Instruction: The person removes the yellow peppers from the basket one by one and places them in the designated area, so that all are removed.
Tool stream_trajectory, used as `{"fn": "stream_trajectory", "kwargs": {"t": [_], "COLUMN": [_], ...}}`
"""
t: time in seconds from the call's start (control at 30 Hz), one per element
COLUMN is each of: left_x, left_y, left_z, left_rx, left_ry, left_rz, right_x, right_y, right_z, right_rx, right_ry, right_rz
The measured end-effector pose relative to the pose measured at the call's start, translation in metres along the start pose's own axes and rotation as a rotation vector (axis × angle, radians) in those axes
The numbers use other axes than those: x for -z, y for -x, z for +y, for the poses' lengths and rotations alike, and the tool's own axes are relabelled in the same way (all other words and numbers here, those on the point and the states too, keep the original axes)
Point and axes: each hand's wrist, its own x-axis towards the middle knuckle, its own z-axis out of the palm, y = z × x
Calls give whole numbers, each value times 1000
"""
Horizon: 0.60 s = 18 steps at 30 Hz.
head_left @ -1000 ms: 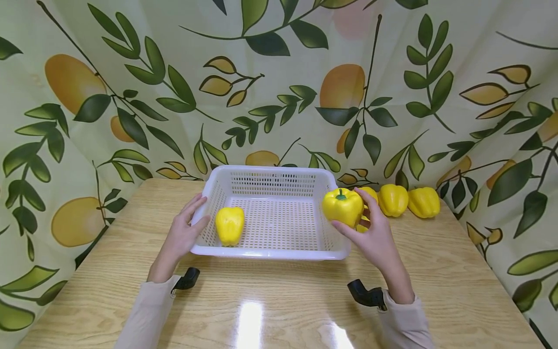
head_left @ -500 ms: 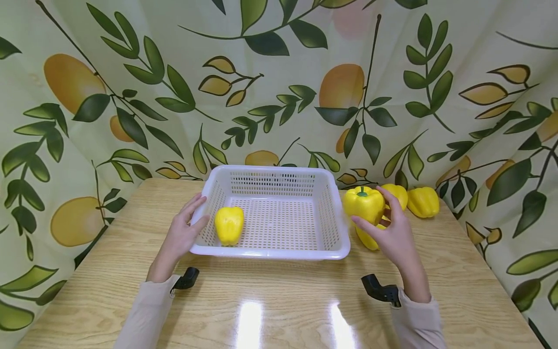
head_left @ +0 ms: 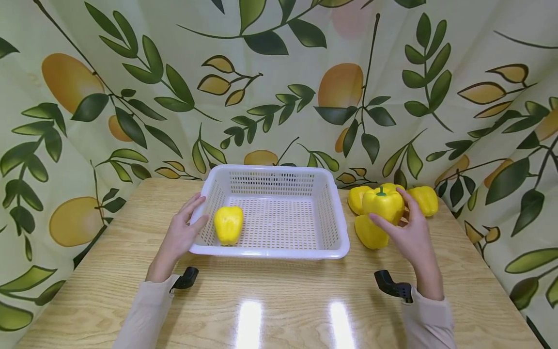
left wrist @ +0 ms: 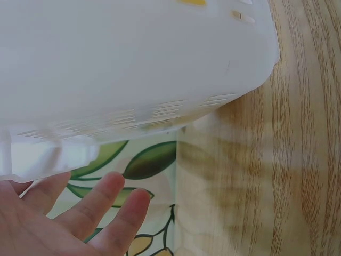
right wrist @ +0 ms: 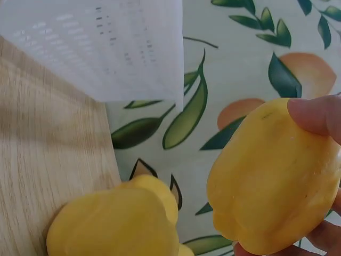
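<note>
My left hand (head_left: 183, 232) holds the left rim of a white plastic basket (head_left: 270, 253), its thumb at the rim. In the left wrist view, several fingers (left wrist: 125, 216) stretch out below the rim, outside the basket wall; the thumb is hidden. One yellow bell pepper (head_left: 228, 225) lies inside the basket at the left. To the right of the basket, my right hand (head_left: 411, 232) grips another yellow bell pepper (head_left: 383, 204), stem up, between thumb and fingers. This pepper, also clear in the right wrist view (right wrist: 274, 178), is above other peppers on the table.
Several more yellow bell peppers stand at the right back of the wooden table (head_left: 287, 295), among them a front pepper (head_left: 370, 235), a left pepper (head_left: 356, 199) and a far right pepper (head_left: 425, 200). A leaf-and-fruit patterned curtain (head_left: 279, 116) hangs behind the table.
My right hand has moved right with its pepper, from the basket's right rim to over the other peppers. The left hand, the basket and the pepper inside have stayed put.
</note>
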Motion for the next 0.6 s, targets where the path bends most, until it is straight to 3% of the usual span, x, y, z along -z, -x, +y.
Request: {"fn": "stream_trajectory", "kwargs": {"t": [0.6], "left_x": [0], "left_y": [0], "left_z": [-1], "left_rx": [-8], "left_ry": [2], "left_rz": [3], "right_x": [13], "right_y": [-6], "right_z": [26], "right_rx": [-82], "right_ry": [30], "right_rz": [33]}}
